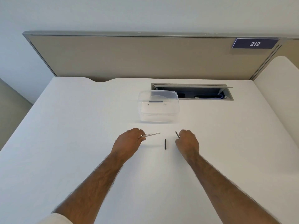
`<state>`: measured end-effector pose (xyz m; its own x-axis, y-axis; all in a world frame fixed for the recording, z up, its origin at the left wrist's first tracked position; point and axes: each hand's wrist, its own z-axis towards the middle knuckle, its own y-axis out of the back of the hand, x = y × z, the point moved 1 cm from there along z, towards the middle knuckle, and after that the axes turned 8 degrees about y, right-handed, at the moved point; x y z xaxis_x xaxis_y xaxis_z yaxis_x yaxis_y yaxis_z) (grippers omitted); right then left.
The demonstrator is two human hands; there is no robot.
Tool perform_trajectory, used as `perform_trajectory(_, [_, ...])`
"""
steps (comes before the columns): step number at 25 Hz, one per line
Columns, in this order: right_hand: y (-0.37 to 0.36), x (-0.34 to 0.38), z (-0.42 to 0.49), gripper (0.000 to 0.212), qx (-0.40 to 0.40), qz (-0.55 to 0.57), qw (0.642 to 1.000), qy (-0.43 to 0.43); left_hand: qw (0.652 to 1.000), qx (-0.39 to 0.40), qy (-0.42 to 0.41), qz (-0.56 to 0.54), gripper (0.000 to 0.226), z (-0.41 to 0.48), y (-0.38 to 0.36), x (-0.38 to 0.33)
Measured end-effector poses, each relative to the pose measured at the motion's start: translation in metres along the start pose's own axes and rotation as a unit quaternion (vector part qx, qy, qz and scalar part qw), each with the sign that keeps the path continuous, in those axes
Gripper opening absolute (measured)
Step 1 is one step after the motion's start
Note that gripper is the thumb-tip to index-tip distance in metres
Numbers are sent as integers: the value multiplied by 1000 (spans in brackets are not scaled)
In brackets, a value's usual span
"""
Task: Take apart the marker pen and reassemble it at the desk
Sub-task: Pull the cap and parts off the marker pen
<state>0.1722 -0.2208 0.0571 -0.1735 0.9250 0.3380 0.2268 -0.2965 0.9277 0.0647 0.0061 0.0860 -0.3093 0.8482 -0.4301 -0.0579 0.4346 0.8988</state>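
My left hand (129, 142) grips the white marker barrel (152, 135), which sticks out to the right just above the white desk (80, 126). A short black pen part (165, 144) lies loose on the desk between my hands. My right hand (187, 141) holds a thin dark piece (177, 134); only its upper end shows above the curled fingers. The two hands are apart, with the black part between them.
A clear plastic container (159, 105) stands on the desk just beyond my hands. Behind it is an open cable hatch (194, 92) in the desktop. A beige partition (145, 57) with a "212" sign (255, 43) closes off the far edge.
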Motion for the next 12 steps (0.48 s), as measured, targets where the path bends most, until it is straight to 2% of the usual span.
perform_trajectory(4, [28, 3, 7, 11, -99, 155, 983, -3, 999, 5, 7, -32, 11, 1, -2, 0])
perform_trajectory(8, [47, 14, 6, 5, -139, 326, 935, -1, 999, -1, 5, -40, 6, 2, -2, -2])
perform_trajectory(10, [51, 23, 4, 5, -122, 450, 885, 2, 999, -5, 4, -39, 4, 4, -1, -3])
perform_trajectory(12, [53, 32, -1, 7, -83, 578, 812, -8, 999, -9, 2, -36, 4, 5, 1, -5])
